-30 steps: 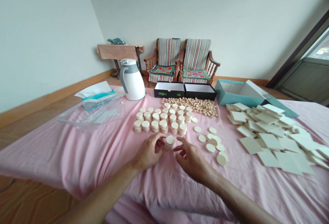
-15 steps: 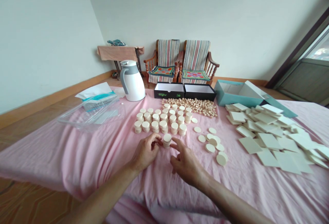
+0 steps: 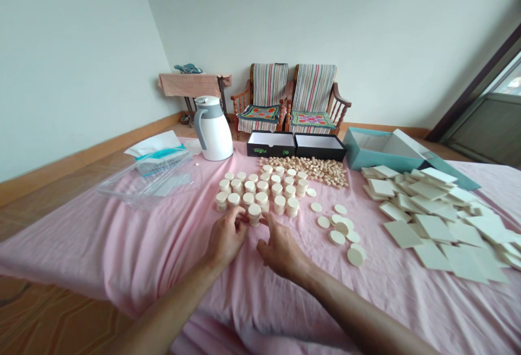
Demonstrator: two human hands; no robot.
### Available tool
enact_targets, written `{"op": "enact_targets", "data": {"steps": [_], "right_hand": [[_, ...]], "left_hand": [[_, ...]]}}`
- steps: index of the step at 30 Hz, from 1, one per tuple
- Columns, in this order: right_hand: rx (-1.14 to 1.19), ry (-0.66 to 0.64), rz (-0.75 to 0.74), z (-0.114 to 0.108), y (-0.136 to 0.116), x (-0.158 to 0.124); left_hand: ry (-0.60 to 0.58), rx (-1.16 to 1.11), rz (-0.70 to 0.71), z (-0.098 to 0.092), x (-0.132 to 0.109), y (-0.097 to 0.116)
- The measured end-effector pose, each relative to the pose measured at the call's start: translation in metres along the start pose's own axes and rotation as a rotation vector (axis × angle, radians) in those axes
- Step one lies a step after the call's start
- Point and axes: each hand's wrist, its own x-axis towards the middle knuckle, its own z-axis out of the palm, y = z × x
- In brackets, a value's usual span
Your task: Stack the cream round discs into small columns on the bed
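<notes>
Between my two hands stands a short stack of pale round discs [image 3: 254, 214], just in front of several rows of similar stacks [image 3: 279, 204]. My left hand [image 3: 228, 235] presses its curled fingertips against the stack's left side. From the right, my right hand [image 3: 281, 247] touches the same stack with its extended index finger, the other fingers bent. Loose discs [image 3: 337, 237] lie to the right of my right hand, some overlapping. Pink cloth [image 3: 163, 268] lies under everything.
Behind the stacks are small wooden pieces [image 3: 321, 170] and two black boxes [image 3: 271, 144]. Square pale tiles [image 3: 435, 226] pile up at right beside a teal box [image 3: 378, 151]. A white jug [image 3: 216, 135], clear plastic tray [image 3: 140, 186] and tissue pack [image 3: 160, 160] stand at left.
Both hands have moved left and slightly forward with the stack between them, bringing it close to the front row of stacks. The view has shifted slightly.
</notes>
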Motion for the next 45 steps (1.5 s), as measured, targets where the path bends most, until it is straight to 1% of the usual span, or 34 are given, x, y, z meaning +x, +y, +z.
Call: {"op": "enact_targets", "data": {"steps": [8, 11, 13, 16, 19, 21, 23, 25, 26, 27, 29, 30, 31, 32, 34, 36, 38, 43, 45], "right_hand": [[-0.025, 0.018, 0.002, 0.01, 0.001, 0.005], [-0.005, 0.029, -0.013, 0.007, 0.003, 0.003], [-0.012, 0.055, -0.039, 0.001, 0.008, -0.001], [-0.046, 0.096, -0.053, -0.016, 0.02, -0.01], [-0.092, 0.116, -0.044, -0.04, 0.037, -0.021], [-0.182, 0.157, -0.068, -0.061, 0.05, -0.029], [-0.321, 0.222, -0.106, -0.083, 0.065, -0.036], [-0.428, 0.259, -0.125, -0.106, 0.078, -0.043], [-0.464, 0.263, -0.109, -0.115, 0.084, -0.046], [-0.495, 0.272, -0.089, -0.124, 0.09, -0.048], [-0.521, 0.259, -0.057, -0.136, 0.1, -0.052], [-0.517, 0.239, -0.054, -0.14, 0.104, -0.054], [-0.504, 0.213, -0.06, -0.142, 0.108, -0.055], [-0.487, 0.186, -0.072, -0.142, 0.111, -0.055], [-0.458, 0.154, -0.095, -0.141, 0.117, -0.056], [-0.446, 0.154, -0.109, -0.138, 0.12, -0.055], [-0.447, 0.155, -0.113, -0.137, 0.121, -0.055], [-0.498, 0.116, -0.09, -0.14, 0.12, -0.052], [-0.508, 0.128, -0.094, -0.143, 0.118, -0.049]], "left_hand": [[0.051, 0.031, -0.009, 0.003, 0.002, -0.009], [0.067, 0.03, -0.004, 0.003, 0.003, -0.013], [0.119, 0.041, 0.003, 0.002, 0.004, -0.013], [0.276, 0.003, 0.065, 0.0, 0.004, -0.012], [0.434, -0.083, 0.164, -0.002, 0.004, -0.009], [0.49, -0.117, 0.216, -0.003, 0.003, -0.007], [0.503, -0.123, 0.257, -0.003, 0.0, -0.002], [0.456, -0.085, 0.298, -0.004, -0.004, 0.006], [0.395, -0.057, 0.318, -0.004, -0.007, 0.013], [0.308, -0.031, 0.336, -0.003, -0.01, 0.02], [0.076, -0.015, 0.356, 0.0, -0.016, 0.037], [-0.04, -0.023, 0.356, 0.004, -0.018, 0.046], [-0.132, -0.029, 0.35, 0.008, -0.02, 0.053], [-0.204, -0.034, 0.342, 0.012, -0.021, 0.06], [-0.295, -0.038, 0.321, 0.022, -0.021, 0.067], [-0.338, -0.041, 0.301, 0.032, -0.018, 0.069], [-0.344, -0.048, 0.282, 0.039, -0.014, 0.067], [-0.28, -0.079, 0.261, 0.049, -0.009, 0.059], [-0.261, -0.091, 0.261, 0.05, -0.009, 0.056]]}}
